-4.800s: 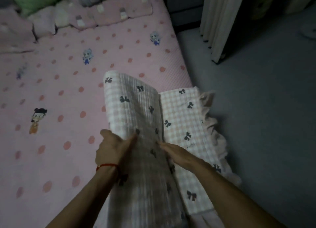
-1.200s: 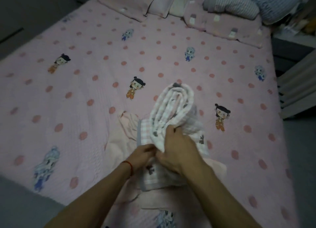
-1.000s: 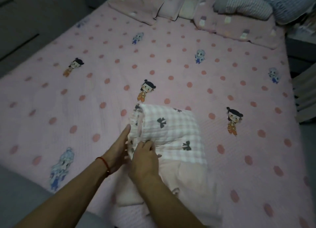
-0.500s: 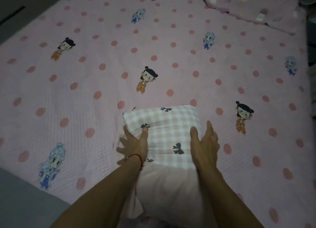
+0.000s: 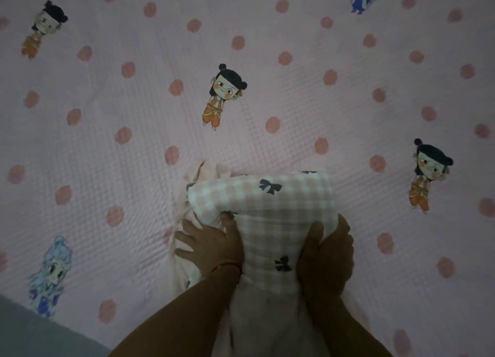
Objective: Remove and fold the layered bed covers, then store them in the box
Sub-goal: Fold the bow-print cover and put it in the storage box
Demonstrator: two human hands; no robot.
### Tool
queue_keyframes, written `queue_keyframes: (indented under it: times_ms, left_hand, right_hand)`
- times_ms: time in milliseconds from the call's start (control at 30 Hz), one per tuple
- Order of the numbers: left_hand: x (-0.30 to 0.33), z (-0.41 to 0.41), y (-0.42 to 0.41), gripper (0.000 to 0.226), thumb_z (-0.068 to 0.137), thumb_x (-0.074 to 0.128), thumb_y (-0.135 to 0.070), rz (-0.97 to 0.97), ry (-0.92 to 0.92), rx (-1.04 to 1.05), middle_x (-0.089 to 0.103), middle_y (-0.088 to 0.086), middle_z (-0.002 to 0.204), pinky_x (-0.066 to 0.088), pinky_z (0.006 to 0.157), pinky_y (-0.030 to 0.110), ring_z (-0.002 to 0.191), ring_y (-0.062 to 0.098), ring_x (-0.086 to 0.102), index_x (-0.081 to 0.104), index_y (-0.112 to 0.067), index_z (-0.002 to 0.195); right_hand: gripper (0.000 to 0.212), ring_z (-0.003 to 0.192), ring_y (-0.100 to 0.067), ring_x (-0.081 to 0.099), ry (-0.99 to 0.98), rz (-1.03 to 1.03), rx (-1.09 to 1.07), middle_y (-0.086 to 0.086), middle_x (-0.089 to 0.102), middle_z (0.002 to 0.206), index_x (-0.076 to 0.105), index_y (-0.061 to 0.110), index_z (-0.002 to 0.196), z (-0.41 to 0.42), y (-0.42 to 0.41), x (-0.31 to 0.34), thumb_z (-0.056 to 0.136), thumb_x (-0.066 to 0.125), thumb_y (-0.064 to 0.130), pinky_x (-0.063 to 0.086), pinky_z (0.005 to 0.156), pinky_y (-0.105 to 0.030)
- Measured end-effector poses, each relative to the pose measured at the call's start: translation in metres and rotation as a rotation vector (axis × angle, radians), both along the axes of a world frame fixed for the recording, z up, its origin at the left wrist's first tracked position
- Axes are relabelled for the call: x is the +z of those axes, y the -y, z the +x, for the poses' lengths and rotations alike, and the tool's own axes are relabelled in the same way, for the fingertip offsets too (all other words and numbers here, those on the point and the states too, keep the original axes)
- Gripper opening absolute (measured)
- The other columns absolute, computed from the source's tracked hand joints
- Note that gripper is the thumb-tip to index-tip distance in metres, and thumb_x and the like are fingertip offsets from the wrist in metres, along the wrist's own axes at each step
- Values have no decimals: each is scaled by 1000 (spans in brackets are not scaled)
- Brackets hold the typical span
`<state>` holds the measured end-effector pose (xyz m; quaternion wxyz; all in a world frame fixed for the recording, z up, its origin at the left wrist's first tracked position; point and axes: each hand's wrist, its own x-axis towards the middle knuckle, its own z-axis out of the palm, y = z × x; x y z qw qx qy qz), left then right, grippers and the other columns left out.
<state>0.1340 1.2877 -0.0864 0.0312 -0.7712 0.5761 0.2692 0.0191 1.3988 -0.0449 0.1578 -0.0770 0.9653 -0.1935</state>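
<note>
No writing could be read. The folded checked cover [image 5: 270, 209] lay on the bed [image 5: 134, 148] near its front edge. The left hand [image 5: 214, 245] and right hand [image 5: 328, 257] now clutched its sides, having lain flat half a second before. Open bedspread stretched all round.

Folded pink gingham cover [image 5: 270, 206] with dark bows, on bed
</note>
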Motion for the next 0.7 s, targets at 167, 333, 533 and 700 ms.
queue_keyframes:
  times_ms: [167, 333, 533, 700]
  left_hand:
    - [4, 7, 8, 96, 81, 5, -68, -10, 16, 8, 37, 15, 146, 14, 114, 64, 140, 34, 26, 32, -7, 150]
    - [1, 6, 10, 93, 83, 11, -69, -18, 42, 4, 39, 15, 138, 16, 112, 63, 135, 35, 30, 36, -2, 142]
    - [1, -1, 10, 90, 82, 20, -69, -35, 97, -28, 43, 21, 137, 22, 109, 66, 132, 43, 35, 42, -5, 141]
    - [-8, -11, 15, 90, 81, 20, -70, -18, 124, -11, 42, 23, 140, 21, 109, 67, 133, 45, 34, 41, -10, 145]
  right_hand:
    - [88, 122, -37, 51, 204, -49, -36, -14, 53, 138, 29, 23, 150, -26, 42, 37, 77, 25, 71, 38, 106, -59]
    - [79, 121, -37, 52, 118, 54, -118, -16, 54, 137, 30, 31, 148, -55, 103, 7, 84, 27, 76, 36, 105, -56]
    - [71, 109, -37, 57, -22, 215, -116, -16, 60, 126, 41, 26, 139, -66, 108, -32, 89, 21, 73, 42, 98, -53]
    - [69, 105, -38, 56, -42, 289, -96, -17, 59, 120, 44, 22, 134, -74, 114, -51, 90, 23, 70, 42, 94, -53]
